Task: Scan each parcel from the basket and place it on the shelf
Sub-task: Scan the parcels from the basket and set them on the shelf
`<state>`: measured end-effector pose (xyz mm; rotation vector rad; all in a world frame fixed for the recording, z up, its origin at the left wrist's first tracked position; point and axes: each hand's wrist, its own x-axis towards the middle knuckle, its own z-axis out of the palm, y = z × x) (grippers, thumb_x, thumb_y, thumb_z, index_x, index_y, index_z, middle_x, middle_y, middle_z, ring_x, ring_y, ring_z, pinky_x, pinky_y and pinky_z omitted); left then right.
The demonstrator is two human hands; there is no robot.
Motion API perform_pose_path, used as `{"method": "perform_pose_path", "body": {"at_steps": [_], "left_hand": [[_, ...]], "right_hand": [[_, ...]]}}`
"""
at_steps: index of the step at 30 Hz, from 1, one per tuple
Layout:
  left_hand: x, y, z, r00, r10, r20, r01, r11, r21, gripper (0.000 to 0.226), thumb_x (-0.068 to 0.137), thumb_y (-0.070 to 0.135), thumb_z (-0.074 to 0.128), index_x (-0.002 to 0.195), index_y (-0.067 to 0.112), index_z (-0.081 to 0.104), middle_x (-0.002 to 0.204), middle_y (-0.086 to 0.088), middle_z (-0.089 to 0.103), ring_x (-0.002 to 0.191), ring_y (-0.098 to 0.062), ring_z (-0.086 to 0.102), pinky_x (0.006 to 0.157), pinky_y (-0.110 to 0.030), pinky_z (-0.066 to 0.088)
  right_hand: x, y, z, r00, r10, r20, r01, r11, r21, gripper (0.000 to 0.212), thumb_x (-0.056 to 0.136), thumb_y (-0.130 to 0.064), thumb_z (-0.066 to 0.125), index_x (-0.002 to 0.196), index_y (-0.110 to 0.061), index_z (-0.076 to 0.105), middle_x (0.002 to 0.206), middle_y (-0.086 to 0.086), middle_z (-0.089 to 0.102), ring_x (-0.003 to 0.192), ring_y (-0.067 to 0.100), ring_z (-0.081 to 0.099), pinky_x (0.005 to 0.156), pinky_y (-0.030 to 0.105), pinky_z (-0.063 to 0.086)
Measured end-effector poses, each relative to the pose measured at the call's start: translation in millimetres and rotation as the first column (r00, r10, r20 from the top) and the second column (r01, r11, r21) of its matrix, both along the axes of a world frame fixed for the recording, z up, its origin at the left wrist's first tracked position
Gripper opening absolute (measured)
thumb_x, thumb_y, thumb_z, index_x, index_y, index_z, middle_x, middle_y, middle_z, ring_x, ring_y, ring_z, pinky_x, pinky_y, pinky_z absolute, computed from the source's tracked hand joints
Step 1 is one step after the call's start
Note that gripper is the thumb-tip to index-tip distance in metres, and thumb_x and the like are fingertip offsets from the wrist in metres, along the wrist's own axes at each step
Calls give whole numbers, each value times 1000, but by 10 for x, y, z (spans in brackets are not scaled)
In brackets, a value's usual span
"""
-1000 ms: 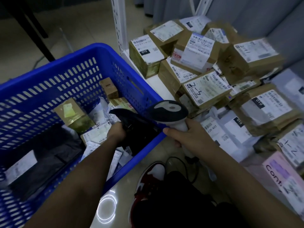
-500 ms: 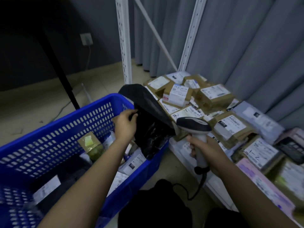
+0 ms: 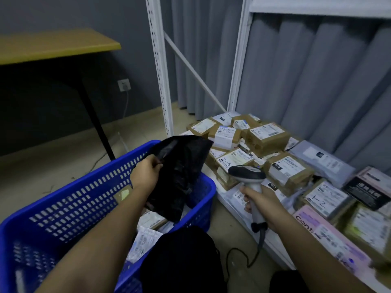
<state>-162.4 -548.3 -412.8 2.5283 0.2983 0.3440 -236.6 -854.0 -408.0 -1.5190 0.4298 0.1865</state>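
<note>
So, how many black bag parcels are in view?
1: the black bag, held by the left hand over the basket. More may be hidden inside the basket.

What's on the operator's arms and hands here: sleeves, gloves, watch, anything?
Nothing visible. The left hand and right hand are bare, with no gloves, rings, watch or wristband. Both forearms are uncovered up to the bottom edge of the frame, so no sleeve shows. No markings.

The room is dim, with a dark grey wall [image 3: 53, 15] and a pale tiled floor [image 3: 63, 166]. A yellow-topped table [image 3: 53, 44] on a black leg stands left, above a wall socket [image 3: 124, 84]. Grey curtains [image 3: 317, 81] hang behind.
</note>
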Motion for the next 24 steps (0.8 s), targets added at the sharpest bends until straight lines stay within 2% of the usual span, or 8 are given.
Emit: {"method": "perform_pose_path", "body": {"at_steps": [2, 5, 9, 12, 15, 20, 22, 24], "left_hand": [[-46, -88, 161, 993, -50, 106, 57, 996, -65, 9, 91, 28, 61, 90, 19, 61, 86, -2, 67, 79, -24, 62, 62, -36, 49], [-63, -369, 467, 954, -126, 272, 147, 987, -58, 10, 91, 30, 62, 92, 20, 66, 88, 1, 70, 83, -20, 63, 63, -33, 47], [-59, -864, 755, 890, -201, 409, 231, 973, -25, 10, 91, 30, 62, 92, 22, 66, 89, 3, 71, 82, -19, 64, 63, -32, 46], [-53, -1155, 785, 789, -339, 512, 333, 937, 107, 14, 91, 29, 58, 90, 19, 67, 87, 0, 70, 81, -23, 65, 61, -36, 50], [-41, -1414, 691, 702, -503, 504, 412, 864, 288, 21, 88, 31, 51, 85, 18, 68, 84, 0, 69, 80, -25, 64, 56, -37, 50], [-63, -1766, 461, 635, -622, 458, 453, 780, 432, 12, 80, 21, 61, 83, 20, 72, 81, 2, 72, 74, -25, 66, 53, -31, 50], [-114, -1843, 384, 618, -652, 439, 501, 757, 419, 17, 79, 25, 58, 84, 21, 73, 81, 2, 72, 73, -24, 68, 51, -30, 51], [-173, -1893, 350, 674, -612, 413, 553, 789, 268, 22, 84, 31, 54, 88, 23, 74, 84, 3, 74, 76, -22, 70, 55, -33, 54]], "right_hand": [[-23, 2, 32, 1000, -13, 24, 13, 1000, -19, 12, 86, -15, 69, 81, -7, 62, 63, 7, 54, 51, 18, 47, 55, 31, 41], [-31, -25, 120, 992, -77, 98, 82, 996, -43, 16, 84, -22, 72, 80, -9, 62, 60, 3, 59, 54, 18, 53, 62, 34, 44], [-44, -161, 357, 942, -221, 252, 202, 974, 98, 11, 89, -15, 68, 81, -8, 64, 60, 4, 59, 52, 16, 53, 60, 34, 48], [-99, -320, 456, 896, -310, 318, 268, 949, 168, 7, 88, -16, 69, 87, -9, 65, 67, 5, 60, 53, 15, 53, 57, 30, 46], [-130, -506, 468, 835, -433, 339, 385, 900, 203, 16, 84, -21, 74, 94, -12, 66, 76, 5, 65, 59, 16, 56, 62, 32, 49], [-141, -785, 510, 746, -587, 314, 535, 809, 243, 26, 78, -20, 80, 99, -14, 65, 79, 1, 67, 65, 14, 60, 65, 32, 50], [-157, -874, 513, 742, -588, 322, 545, 809, 222, 22, 80, -17, 78, 96, -15, 64, 83, 0, 67, 67, 12, 60, 63, 29, 50], [-167, -943, 500, 765, -563, 314, 530, 826, 191, 18, 81, -15, 77, 92, -17, 63, 82, -1, 66, 66, 12, 58, 64, 27, 51]]}}
